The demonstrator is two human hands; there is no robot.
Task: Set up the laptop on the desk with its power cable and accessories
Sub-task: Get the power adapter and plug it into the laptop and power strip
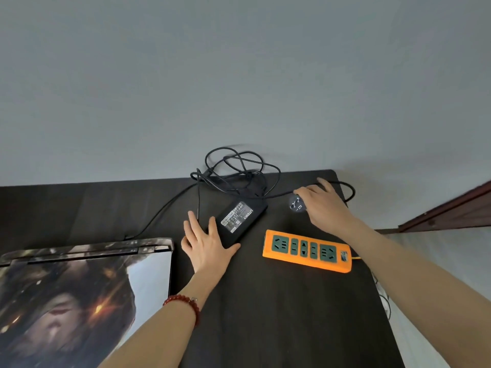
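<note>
A dark desk (265,314) is set against a grey wall (239,75). The closed laptop (79,301), covered with a printed skin, is seen at lower left. The power adapter (240,217) lies at centre, touched by the flat, spread left hand (207,248). The orange power strip (308,252) lies right of centre. The plug (297,203) is gripped by the right hand (324,205), above the strip. Tangled cable (239,171) is piled at the desk's far edge.

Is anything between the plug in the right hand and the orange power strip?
Nothing visible. The right hand holds the plug just beyond the power strip, with only bare desk between them. The strip's sockets all look empty; the adapter brick sits off to the left.
</note>
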